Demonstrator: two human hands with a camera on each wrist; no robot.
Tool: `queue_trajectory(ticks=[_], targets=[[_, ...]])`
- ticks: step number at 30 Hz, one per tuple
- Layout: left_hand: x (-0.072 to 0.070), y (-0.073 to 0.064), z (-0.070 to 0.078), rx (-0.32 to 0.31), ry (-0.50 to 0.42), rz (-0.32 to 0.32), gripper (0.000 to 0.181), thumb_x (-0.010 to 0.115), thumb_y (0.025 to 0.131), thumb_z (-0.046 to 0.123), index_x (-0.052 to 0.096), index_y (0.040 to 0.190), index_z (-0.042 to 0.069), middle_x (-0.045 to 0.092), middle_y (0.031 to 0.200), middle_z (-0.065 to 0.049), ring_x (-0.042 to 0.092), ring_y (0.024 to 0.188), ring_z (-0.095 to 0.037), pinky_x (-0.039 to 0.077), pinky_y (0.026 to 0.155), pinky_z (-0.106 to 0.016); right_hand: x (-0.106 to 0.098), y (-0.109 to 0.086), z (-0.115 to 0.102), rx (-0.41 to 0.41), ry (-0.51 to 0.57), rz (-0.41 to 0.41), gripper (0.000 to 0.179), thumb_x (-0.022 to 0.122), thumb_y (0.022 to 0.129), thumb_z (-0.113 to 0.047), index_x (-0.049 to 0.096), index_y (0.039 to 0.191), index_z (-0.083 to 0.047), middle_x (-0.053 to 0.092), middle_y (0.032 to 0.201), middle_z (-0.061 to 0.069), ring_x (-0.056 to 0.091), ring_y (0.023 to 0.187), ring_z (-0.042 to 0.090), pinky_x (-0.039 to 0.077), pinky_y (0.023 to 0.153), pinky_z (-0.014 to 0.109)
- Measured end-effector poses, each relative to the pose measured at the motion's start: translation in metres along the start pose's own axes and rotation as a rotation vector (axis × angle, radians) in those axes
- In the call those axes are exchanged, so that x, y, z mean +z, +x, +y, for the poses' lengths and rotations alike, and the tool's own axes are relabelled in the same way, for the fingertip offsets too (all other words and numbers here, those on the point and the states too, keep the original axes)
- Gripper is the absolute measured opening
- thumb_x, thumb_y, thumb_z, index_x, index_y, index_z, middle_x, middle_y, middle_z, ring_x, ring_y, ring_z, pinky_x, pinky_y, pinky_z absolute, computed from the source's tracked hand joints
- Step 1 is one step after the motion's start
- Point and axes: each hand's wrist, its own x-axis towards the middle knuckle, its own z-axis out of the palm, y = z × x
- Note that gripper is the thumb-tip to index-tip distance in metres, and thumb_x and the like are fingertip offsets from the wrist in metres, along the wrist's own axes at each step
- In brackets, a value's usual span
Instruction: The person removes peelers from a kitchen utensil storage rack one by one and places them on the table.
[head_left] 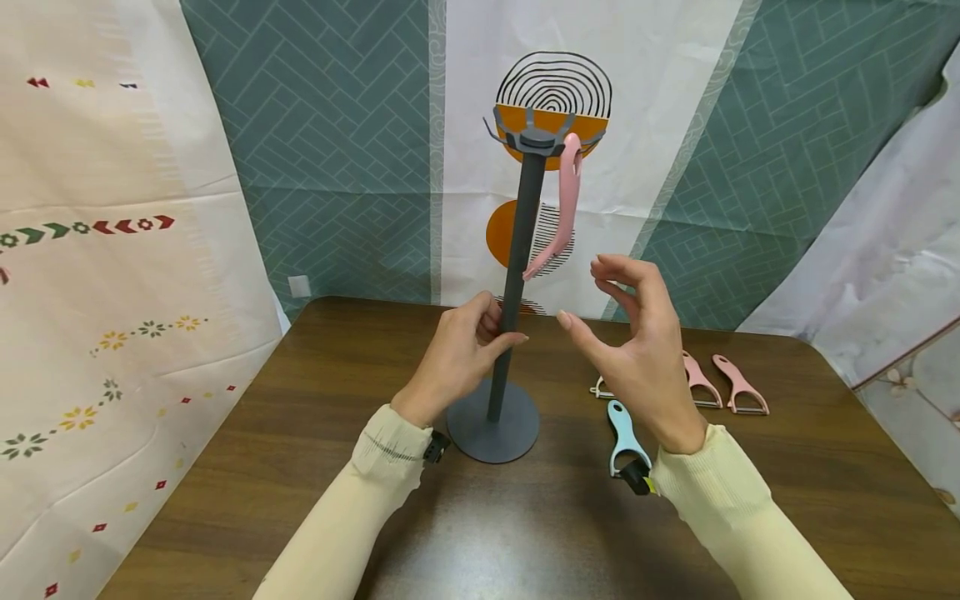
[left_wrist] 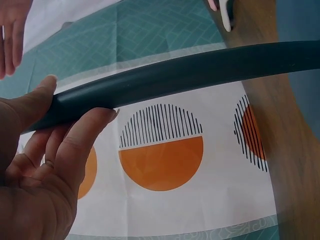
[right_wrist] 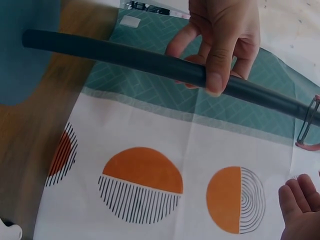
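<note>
A dark grey stand point(head_left: 523, 242) with a round base and a ring of hooks on top leans slightly in the head view. My left hand point(head_left: 461, 350) pinches its pole low down, thumb in front; the left wrist view also shows the fingers point(left_wrist: 80, 145) round the pole. From one of the hooks hangs a pink peeler point(head_left: 568, 196), its head close to the pole. My right hand point(head_left: 641, 358) is raised to the right of the pole, below the hanging peeler, fingers bent and thumb apart, holding nothing.
Under my right forearm lies a light blue peeler point(head_left: 621, 421) on the brown wooden table point(head_left: 300, 433). Farther right are two pink peelers point(head_left: 738, 382), one partly hidden by the hand. Part of a white peeler point(head_left: 600, 390) shows too. Patterned cloth point(head_left: 345, 150) hangs behind the table.
</note>
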Motion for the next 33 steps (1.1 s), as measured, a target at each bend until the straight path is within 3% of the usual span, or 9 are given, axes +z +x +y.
queue_trajectory(ticks=[22,33], targets=[[-0.003,0.001,0.004,-0.023,-0.014,-0.010,0.023,0.081,0.089,0.016,0.061,0.097,0.007,0.067,0.081,-0.005,0.065,0.068,-0.013,0.057,0.067,-0.028,0.017,0.023,-0.011,-0.033,0.084,0.034,0.073,0.084,0.075,0.010,0.049,0.139,0.001,0.054,0.133,0.017,0.053,0.126,0.022,0.047,0.111,0.033],[-0.005,0.003,0.005,-0.017,-0.007,-0.010,0.023,0.081,0.088,0.016,0.062,0.097,0.007,0.068,0.081,-0.005,0.065,0.068,-0.013,0.057,0.066,-0.027,0.025,0.031,-0.014,-0.037,0.121,0.054,0.075,0.085,0.074,0.010,0.048,0.140,0.003,0.055,0.133,0.014,0.053,0.126,0.023,0.048,0.110,0.038]])
